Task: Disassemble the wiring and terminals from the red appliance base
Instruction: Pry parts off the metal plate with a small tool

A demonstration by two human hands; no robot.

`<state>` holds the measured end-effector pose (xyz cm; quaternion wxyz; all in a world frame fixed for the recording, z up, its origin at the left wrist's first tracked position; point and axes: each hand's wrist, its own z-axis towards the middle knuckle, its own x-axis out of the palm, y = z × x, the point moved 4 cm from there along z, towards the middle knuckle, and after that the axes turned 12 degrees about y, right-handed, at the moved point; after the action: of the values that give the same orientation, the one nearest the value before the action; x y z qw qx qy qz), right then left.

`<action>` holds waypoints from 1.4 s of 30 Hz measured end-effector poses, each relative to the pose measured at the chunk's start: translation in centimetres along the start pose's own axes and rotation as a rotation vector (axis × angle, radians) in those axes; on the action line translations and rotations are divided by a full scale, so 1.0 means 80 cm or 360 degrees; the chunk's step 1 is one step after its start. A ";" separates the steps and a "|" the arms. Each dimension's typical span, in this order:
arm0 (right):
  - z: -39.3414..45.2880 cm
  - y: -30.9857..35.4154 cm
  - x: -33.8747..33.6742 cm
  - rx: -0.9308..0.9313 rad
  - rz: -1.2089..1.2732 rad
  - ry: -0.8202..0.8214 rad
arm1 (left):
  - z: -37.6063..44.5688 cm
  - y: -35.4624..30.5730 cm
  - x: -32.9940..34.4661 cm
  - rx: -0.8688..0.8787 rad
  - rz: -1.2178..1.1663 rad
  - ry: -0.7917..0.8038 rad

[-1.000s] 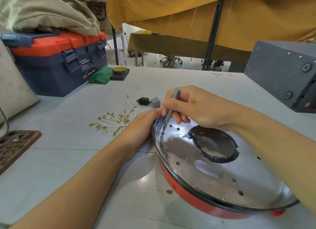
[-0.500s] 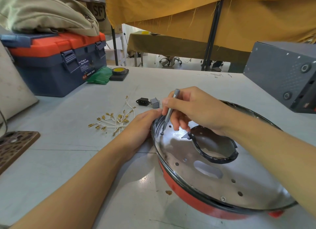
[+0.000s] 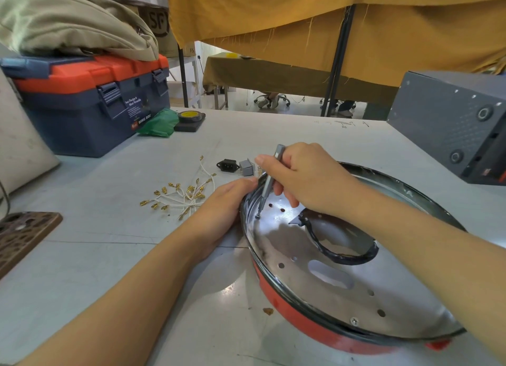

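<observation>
At 9 o'clock from the work, a perforated brown board is seen at the edge of the table, with a blue and orange toolbox at 10 o'clock under a folded khaki cloth. A green bag and a roll of tape are noted beside the toolbox. Nearer the centre, a bundle of white wires with brass terminals lies loose on the table, apart from the base; a black socket and a grey switch lie at 1 o'clock from the bundle. The wiring is therefore judged already removed. The left hand is pressed against the rim of the red base at its 10 o'clock edge, fingers curled over the lip to steady it. The base rests on the table at 4 o'clock in the view, its shiny metal plate facing up and a black ring around the central opening. The right hand pinches a slim grey screwdriver, its tip seated on a screw near the plate's 10 o'clock edge. The step in hand is judged to be screw removal. Next, steady downward pressure and turning are called for, the bit kept square to avoid slipping; another screw at 5 o'clock remains. A grey box stands at 2 o'clock.
</observation>
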<state>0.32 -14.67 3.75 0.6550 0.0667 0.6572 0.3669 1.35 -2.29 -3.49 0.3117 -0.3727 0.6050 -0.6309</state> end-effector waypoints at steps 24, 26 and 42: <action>-0.004 -0.008 0.004 -0.0075 0.0639 0.0360 | -0.001 -0.003 0.004 0.0063 -0.0039 0.0063; -0.004 -0.005 0.007 -0.0120 0.0655 0.0334 | -0.001 -0.004 0.004 0.0069 -0.0011 0.0056; -0.005 0.004 0.006 -0.0144 0.0445 0.0406 | 0.001 -0.003 0.003 0.0054 0.0075 0.0021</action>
<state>-0.23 -14.34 3.46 0.5113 0.0806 0.7021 0.4890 1.29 -2.47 -3.21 0.3288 -0.3488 0.6049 -0.6359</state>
